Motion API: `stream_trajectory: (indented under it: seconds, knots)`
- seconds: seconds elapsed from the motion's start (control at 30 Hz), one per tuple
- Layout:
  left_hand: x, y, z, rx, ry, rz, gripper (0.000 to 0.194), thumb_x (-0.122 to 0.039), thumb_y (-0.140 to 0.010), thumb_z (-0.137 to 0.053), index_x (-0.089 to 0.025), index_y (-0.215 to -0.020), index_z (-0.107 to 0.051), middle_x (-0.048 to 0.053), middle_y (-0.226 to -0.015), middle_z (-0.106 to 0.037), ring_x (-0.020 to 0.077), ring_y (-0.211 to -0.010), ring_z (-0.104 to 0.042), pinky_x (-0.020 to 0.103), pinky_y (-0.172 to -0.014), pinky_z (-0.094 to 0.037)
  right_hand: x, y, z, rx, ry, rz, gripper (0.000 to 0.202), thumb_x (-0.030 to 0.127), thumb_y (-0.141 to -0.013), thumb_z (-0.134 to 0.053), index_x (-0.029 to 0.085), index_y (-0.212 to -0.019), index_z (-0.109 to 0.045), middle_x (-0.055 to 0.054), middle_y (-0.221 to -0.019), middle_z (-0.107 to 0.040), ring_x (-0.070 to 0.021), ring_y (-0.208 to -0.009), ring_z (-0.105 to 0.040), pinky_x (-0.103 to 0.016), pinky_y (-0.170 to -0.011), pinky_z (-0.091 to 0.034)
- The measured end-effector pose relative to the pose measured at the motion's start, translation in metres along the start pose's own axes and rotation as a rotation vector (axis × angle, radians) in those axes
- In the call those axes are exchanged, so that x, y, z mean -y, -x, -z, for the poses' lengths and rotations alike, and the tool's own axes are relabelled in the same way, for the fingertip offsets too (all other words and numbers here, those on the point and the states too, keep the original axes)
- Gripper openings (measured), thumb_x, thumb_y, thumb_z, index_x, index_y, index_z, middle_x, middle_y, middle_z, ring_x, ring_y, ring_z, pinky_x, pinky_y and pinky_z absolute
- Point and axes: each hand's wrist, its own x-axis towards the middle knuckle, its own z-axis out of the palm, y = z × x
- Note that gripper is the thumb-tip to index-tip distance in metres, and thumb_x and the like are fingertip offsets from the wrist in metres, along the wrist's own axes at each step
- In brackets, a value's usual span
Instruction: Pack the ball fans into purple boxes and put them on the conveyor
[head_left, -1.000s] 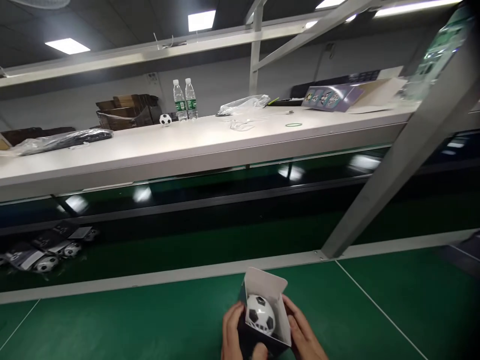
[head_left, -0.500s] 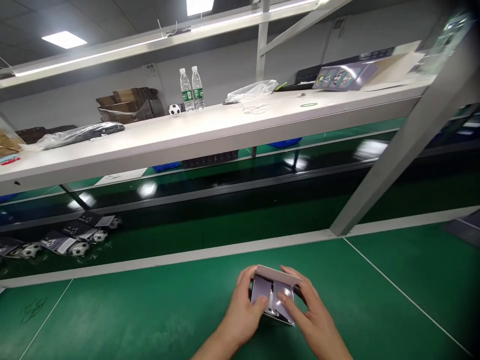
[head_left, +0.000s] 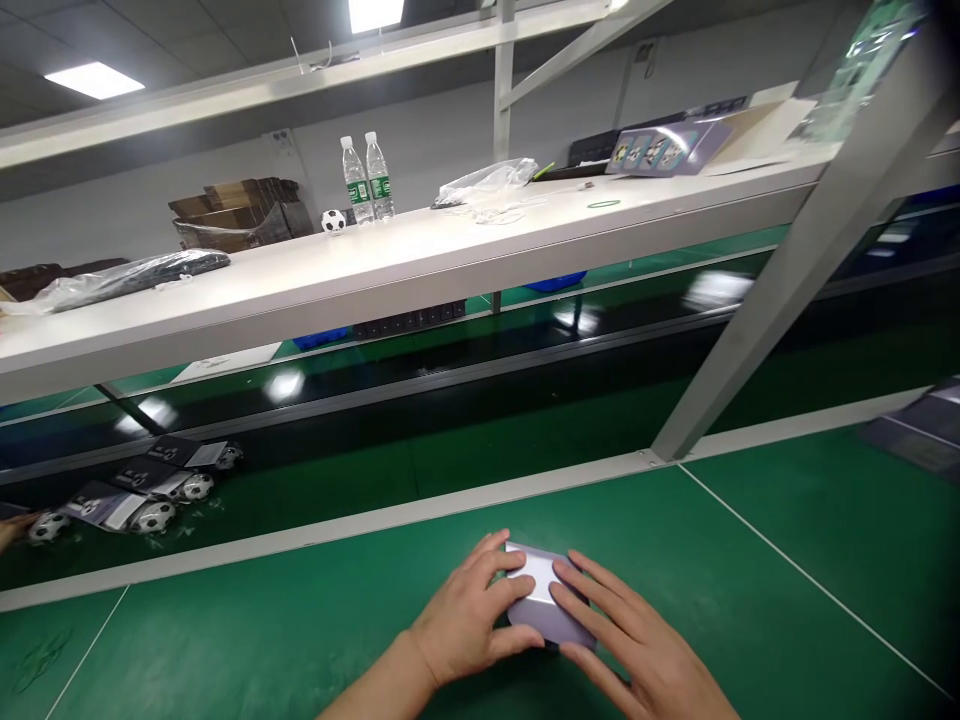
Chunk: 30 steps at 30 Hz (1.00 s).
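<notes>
above the green bench [head_left: 300, 640], i watch remotely as the left hand [head_left: 472, 605] and right hand [head_left: 637, 640] grasp a purple box [head_left: 546, 620] that uneven pressing could crease.

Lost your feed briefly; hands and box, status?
Left hand, right hand both on lavender box. Lid down; whether tucked, can't tell. Fingers partly block view.

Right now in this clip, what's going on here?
A person at a green work surface holds a small purple box between the left hand and right hand, fingers spread over its top, which looks folded shut. Off to the left, beyond the pale rail, lie packaged soccer balls, and another person's hand touches or nearly touches a soccer ball there.
</notes>
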Motion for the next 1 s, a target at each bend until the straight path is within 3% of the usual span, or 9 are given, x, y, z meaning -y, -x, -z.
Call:
stream_trajectory:
  seconds: [0.13,0.33,0.6,0.7,0.8,0.9,1.0]
  knots:
    - [-0.005,-0.008,0.001,-0.045,-0.098,-0.030,0.029,-0.038,-0.090,-0.050,-0.019,-0.112,-0.058,0.013,-0.116,-0.055,0.0304,-0.126,-0.043,0.044,-0.099,-0.045,0.000,-0.004,-0.003,-0.018,-0.050,-0.038,0.043,0.024,-0.087,-0.053,0.034,-0.128,-0.051,-0.001,-0.129,-0.056,-0.0248,-0.121,-0.050,-0.033,-0.086,-0.055]
    - [-0.013,-0.011,0.000,-0.132,-0.204,-0.018,0.029,-0.037,-0.093,-0.045,-0.021,-0.111,-0.060,0.011,-0.112,-0.060,0.0285,-0.114,-0.054,0.042,-0.094,-0.050,-0.006,-0.012,0.008,0.028,-0.108,-0.023,0.040,0.022,-0.089,-0.050,0.035,-0.127,-0.052,-0.001,-0.128,-0.056,-0.0242,-0.120,-0.049,-0.033,-0.087,-0.054]
    - [-0.026,0.006,-0.005,-0.059,-0.276,0.012,0.036,-0.037,-0.091,-0.050,-0.021,-0.123,-0.050,0.014,-0.134,-0.049,0.0317,-0.126,-0.044,0.051,-0.098,-0.045,-0.010,-0.008,0.021,0.177,-0.076,0.103,0.053,0.027,-0.087,-0.053,0.031,-0.138,-0.037,-0.005,-0.135,-0.049,-0.0271,-0.123,-0.042,-0.033,-0.086,-0.053]
    - [-0.027,0.010,-0.009,-0.070,-0.320,0.004,0.039,-0.038,-0.089,-0.053,-0.021,-0.125,-0.049,0.014,-0.135,-0.048,0.0339,-0.126,-0.043,0.059,-0.097,-0.042,-0.008,0.001,0.015,0.122,-0.067,0.147,0.057,0.017,-0.085,-0.052,0.029,-0.138,-0.037,-0.005,-0.133,-0.051,-0.0269,-0.125,-0.040,-0.036,-0.090,-0.051]
    - [-0.026,0.014,-0.014,-0.072,-0.376,-0.020,0.042,-0.035,-0.087,-0.057,-0.022,-0.126,-0.047,0.012,-0.135,-0.049,0.0371,-0.126,-0.042,0.066,-0.093,-0.040,-0.006,0.011,0.007,0.050,-0.029,0.177,0.064,0.002,-0.080,-0.044,0.022,-0.140,-0.034,-0.007,-0.131,-0.053,-0.0253,-0.128,-0.038,-0.042,-0.102,-0.040]
    - [-0.025,0.013,-0.017,-0.066,-0.360,-0.001,0.042,-0.028,-0.085,-0.060,-0.024,-0.126,-0.047,0.010,-0.138,-0.046,0.0380,-0.130,-0.036,0.068,-0.096,-0.035,-0.005,0.014,0.002,0.041,0.010,0.173,0.065,0.000,-0.078,-0.042,0.020,-0.140,-0.034,-0.006,-0.132,-0.052,-0.0257,-0.130,-0.036,-0.045,-0.105,-0.035]
    - [-0.023,0.006,-0.020,0.021,-0.229,0.115,0.067,-0.022,-0.077,-0.069,-0.029,-0.136,-0.037,0.010,-0.147,-0.033,0.0367,-0.134,-0.029,0.062,-0.101,-0.034,-0.002,0.016,-0.003,0.026,0.018,0.131,0.061,0.004,-0.082,-0.043,0.024,-0.140,-0.035,-0.003,-0.132,-0.052,-0.0245,-0.131,-0.034,-0.039,-0.101,-0.042]
